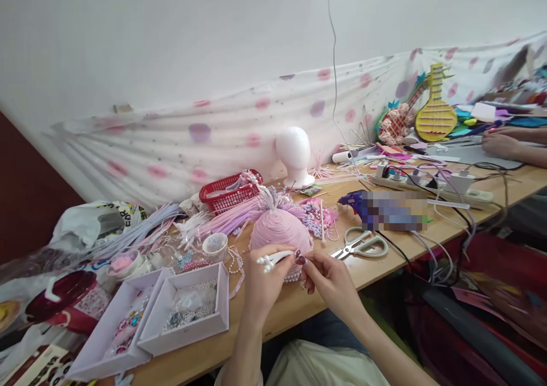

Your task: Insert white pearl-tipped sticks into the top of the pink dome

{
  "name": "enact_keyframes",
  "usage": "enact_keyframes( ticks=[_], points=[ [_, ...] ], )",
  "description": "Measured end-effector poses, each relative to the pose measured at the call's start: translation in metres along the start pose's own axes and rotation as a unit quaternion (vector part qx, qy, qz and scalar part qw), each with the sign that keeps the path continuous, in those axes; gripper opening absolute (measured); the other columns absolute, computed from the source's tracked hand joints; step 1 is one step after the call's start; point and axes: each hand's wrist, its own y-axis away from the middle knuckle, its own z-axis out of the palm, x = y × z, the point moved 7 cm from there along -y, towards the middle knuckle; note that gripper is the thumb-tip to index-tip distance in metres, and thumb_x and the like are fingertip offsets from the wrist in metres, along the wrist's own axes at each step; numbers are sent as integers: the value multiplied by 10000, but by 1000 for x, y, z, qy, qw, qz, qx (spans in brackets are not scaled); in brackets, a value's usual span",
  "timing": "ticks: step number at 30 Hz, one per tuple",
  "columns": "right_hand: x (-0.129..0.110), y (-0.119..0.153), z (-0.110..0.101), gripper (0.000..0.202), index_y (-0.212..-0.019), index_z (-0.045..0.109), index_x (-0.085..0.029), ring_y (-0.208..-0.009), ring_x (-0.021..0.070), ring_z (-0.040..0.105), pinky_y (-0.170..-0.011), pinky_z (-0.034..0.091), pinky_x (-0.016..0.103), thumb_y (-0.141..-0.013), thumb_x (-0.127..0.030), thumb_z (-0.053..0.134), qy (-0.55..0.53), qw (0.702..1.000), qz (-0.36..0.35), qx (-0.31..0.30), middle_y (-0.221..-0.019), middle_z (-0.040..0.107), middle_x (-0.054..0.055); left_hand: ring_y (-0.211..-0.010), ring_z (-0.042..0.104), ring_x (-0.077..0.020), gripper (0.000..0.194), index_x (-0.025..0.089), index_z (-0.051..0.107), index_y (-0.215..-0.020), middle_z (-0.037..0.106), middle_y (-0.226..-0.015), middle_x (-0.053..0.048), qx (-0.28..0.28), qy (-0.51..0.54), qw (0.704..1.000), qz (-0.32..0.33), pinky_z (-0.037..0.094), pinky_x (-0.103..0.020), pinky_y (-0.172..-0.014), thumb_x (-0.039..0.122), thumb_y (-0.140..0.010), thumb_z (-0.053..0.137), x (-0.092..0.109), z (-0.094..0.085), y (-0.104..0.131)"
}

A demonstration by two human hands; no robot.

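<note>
Closely, the left hand [265, 283] grasps a white pearl-tipped piece [280, 256] near the surface's [363, 271] front edge, before the pink dome [280, 232], the right hand [337, 283] meeting its end, hold unclear, seemingly fine work needing steady fingertips.

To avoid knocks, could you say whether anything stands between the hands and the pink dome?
Nothing visible does: the left hand, holding a white piece, and the right hand meet in front of the dome.

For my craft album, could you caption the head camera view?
Left hand and right hand meet at a white pearl-tipped piece before a pink dome.
</note>
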Motion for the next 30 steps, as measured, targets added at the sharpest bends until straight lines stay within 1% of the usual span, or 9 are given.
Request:
enact_keyframes(
  ticks=[3,7,11,14,17,20,24,26,30],
  points=[
    [-3,-1,-2,278,-706,577,-180,-461,124,554,-467,475,242,-866,-403,532,14,999,-9,32,-552,599,-5,-728,706,-169,153,189,763,-772,764,-781,-27,-8,-21,999,25,532,-225,-648,124,-729,632,6,4,1],
    [-2,-4,-5,277,-685,585,-177,-456,127,558,-462,477,243,-860,-385,531,19,998,-11,62,-528,594,-4,-697,696,-165,151,172,766,-806,761,-781,-44,-22,-14,998,53,529,-227,-627,164,-757,623,7,10,0],
    [0,-5,-10,302,-681,597,-179,-449,138,568,-436,488,252,-822,-445,583,-46,996,17,71,-542,619,8,-728,698,-176,126,182,761,-768,760,-776,-36,-13,-44,999,16,536,-246,-677,162,-723,644,8,9,-5],
    [-4,-5,-16,310,-657,602,-183,-449,140,571,-447,492,259,-801,-457,612,-60,993,8,104,-545,624,14,-757,701,-191,111,190,760,-748,762,-792,-40,-4,-51,999,-8,538,-269,-711,181,-709,656,10,8,-9],
    [-8,-5,-19,304,-652,606,-189,-454,146,575,-472,501,272,-796,-456,619,-60,991,-1,122,-540,623,15,-743,694,-196,123,181,758,-773,758,-793,-50,-2,-18,1000,-17,539,-282,-688,221,-717,655,9,9,-12],
    [-9,-7,-20,290,-662,610,-189,-455,145,569,-472,492,271,-795,-446,620,-64,991,-5,121,-539,618,10,-754,688,-191,116,184,749,-777,753,-803,-46,-5,6,999,-32,541,-288,-714,229,-703,672,-1,12,-16],
    [-12,-9,-24,260,-677,615,-186,-451,140,554,-464,476,263,-793,-419,623,-55,991,-11,124,-527,606,4,-791,700,-187,160,197,751,-831,756,-845,-48,-33,129,990,-54,554,-276,-730,262,-694,700,-13,23,-22],
    [-13,-9,-25,259,-667,606,-188,-443,139,547,-457,469,262,-792,-416,620,-50,991,-11,125,-516,600,1,-782,703,-188,203,184,755,-853,757,-833,-54,-34,176,982,-65,560,-278,-726,300,-692,717,-15,27,-23],
    [-14,-8,-25,267,-636,582,-193,-417,128,518,-435,438,250,-793,-407,609,-32,991,-10,126,-484,574,-12,-745,705,-187,258,152,757,-873,757,-794,-65,-25,184,980,-69,565,-281,-704,340,-699,726,-13,30,-22]
  ],
)
